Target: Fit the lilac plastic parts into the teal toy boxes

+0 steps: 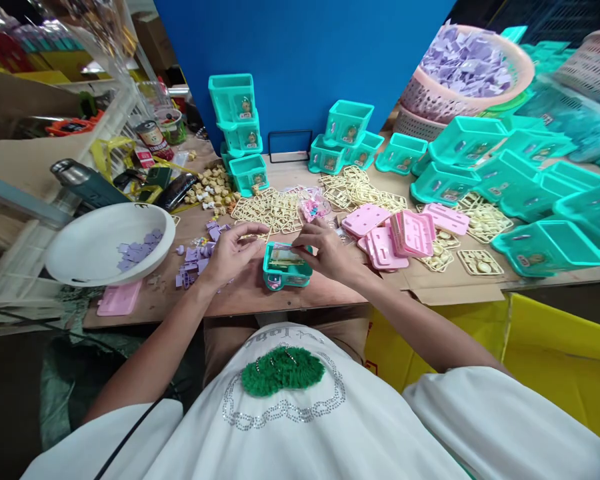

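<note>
A small turquoise plastic box (286,275) stands at the front of the table, holding flat cream pieces. At its left rim is my left hand (236,252), thumb and fingers curled toward each other; a thin pale sliver shows by the fingertips, too small to name. My right hand (326,248) is over the box's right side, fingers bent in a pinch; what they grip is hidden. Lilac plastic parts (196,261) lie beside my left wrist. Beyond the box is a heap of cream plastic frames (270,209) and a clear bag with pink and blue bits (314,208).
Pink plastic panels (380,241) lie right of my right hand. Stacked turquoise boxes (523,183) crowd the right side, with more stacks (237,120) at the back. A white bowl (63,247) and a flask (85,181) are left. A pink basket (523,67) holds lilac pieces.
</note>
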Demonstrator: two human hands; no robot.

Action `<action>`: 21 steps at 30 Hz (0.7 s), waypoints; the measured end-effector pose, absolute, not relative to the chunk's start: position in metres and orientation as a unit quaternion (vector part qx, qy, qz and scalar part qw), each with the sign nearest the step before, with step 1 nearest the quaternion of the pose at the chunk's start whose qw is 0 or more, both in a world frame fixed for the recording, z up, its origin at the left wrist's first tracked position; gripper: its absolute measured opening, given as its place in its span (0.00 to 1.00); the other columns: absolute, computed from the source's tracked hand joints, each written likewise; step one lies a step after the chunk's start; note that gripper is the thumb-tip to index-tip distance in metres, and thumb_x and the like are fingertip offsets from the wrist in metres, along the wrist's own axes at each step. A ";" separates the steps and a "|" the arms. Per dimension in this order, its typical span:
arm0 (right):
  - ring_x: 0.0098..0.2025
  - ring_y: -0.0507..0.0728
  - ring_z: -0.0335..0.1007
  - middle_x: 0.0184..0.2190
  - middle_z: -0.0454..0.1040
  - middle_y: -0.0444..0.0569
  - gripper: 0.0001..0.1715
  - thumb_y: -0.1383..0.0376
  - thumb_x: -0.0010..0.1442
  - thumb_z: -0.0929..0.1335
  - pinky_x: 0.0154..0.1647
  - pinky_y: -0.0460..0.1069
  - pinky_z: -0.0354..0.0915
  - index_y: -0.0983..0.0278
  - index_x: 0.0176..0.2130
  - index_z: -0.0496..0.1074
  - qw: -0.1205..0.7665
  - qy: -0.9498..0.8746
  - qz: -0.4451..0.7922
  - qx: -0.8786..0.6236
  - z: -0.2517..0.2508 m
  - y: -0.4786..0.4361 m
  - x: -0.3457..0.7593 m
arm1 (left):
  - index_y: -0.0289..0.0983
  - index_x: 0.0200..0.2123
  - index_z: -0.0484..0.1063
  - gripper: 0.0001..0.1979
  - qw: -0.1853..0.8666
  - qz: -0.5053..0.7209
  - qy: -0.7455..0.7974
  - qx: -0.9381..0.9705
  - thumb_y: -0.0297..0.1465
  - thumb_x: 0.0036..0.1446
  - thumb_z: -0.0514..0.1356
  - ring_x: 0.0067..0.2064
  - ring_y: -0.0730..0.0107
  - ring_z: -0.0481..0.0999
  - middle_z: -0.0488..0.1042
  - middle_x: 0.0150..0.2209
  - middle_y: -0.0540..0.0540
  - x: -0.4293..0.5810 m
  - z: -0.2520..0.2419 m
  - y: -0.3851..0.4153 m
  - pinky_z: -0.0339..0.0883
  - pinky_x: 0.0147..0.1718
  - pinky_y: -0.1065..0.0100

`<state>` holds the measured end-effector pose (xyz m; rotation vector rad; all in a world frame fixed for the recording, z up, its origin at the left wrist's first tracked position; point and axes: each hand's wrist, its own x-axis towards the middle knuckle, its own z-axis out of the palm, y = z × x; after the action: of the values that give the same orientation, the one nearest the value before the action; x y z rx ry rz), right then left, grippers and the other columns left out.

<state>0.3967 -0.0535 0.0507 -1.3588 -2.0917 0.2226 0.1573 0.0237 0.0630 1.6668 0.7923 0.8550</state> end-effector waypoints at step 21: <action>0.38 0.60 0.68 0.32 0.75 0.49 0.10 0.64 0.70 0.69 0.40 0.56 0.64 0.60 0.34 0.75 0.407 -0.730 0.037 -0.548 0.078 -0.072 0.415 | 0.40 0.49 0.77 0.23 0.216 0.211 0.312 0.901 0.44 0.55 0.75 0.74 0.36 0.58 0.63 0.69 0.35 0.178 0.039 -0.006 0.54 0.73 0.36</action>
<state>0.4154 -0.0723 0.0781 -1.3826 -1.8398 0.0923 0.1781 -0.0064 0.0390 2.4961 0.8651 0.5851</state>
